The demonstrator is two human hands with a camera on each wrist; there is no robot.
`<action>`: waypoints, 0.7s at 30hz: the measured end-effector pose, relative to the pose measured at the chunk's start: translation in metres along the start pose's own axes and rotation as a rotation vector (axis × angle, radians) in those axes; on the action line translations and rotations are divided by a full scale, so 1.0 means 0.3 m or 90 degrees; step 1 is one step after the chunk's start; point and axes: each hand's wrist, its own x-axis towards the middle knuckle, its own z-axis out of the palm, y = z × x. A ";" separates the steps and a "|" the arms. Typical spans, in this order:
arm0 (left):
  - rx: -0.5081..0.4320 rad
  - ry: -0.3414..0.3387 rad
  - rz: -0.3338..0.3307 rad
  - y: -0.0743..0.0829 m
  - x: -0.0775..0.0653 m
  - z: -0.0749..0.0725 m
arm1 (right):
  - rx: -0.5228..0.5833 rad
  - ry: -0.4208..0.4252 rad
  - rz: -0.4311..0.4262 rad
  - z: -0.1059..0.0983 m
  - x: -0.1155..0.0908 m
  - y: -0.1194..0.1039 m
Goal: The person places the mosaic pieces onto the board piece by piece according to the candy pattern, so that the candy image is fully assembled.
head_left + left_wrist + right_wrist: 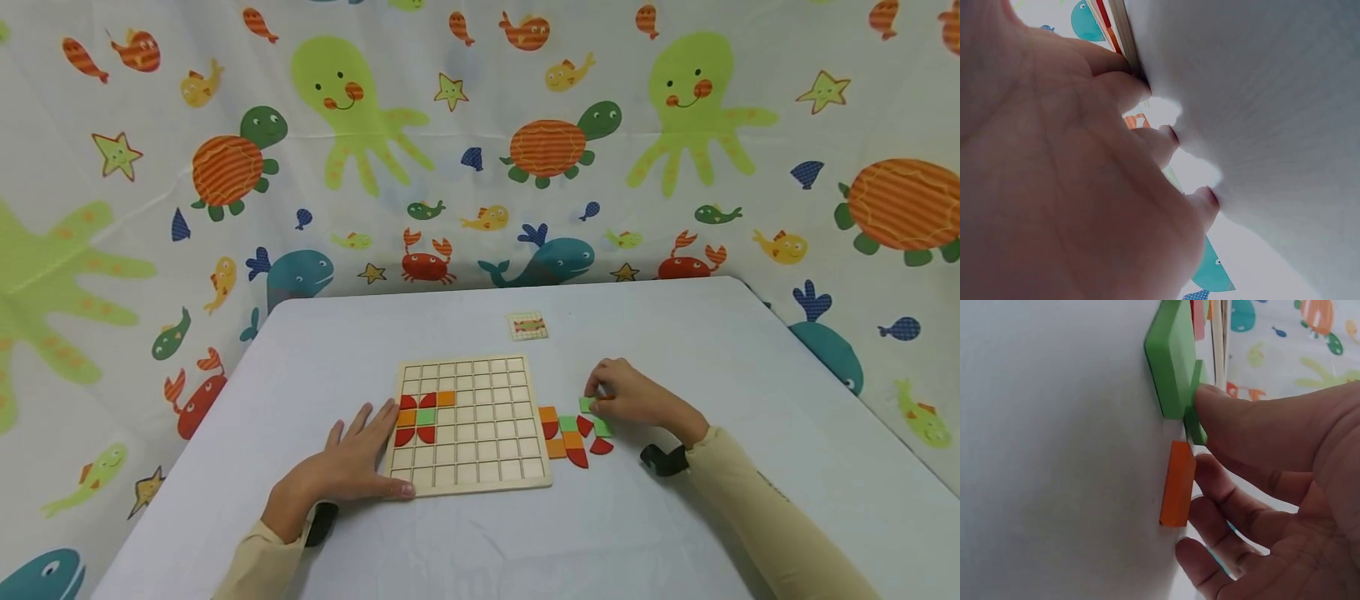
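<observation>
A square wooden grid board [480, 467] lies on the table, with red quarter-round, orange and green tiles set in its left cells. My left hand [348, 458] rests along the board's left edge, fingers spread and thumb at the front corner; the left wrist view shows its palm [1079, 169] beside the board's side. Right of the board, my right hand [637, 398] pinches a green square tile [587, 405] by its edge. In the right wrist view, the thumb lies against this green tile [1195, 425], next to another green tile [1169, 362]. An orange tile [1177, 484] lies close to the other fingers.
Loose orange tiles [556, 449], red quarter-round tiles [602, 447] and green tiles lie in a loose group right of the board. A small pattern card [528, 326] lies behind it. A sea-animal curtain [465, 100] hangs past the white table's [450, 550] far edge.
</observation>
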 end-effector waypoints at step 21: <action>-0.004 0.005 0.002 -0.005 -0.002 0.004 | 0.070 0.090 0.008 0.014 0.047 -0.077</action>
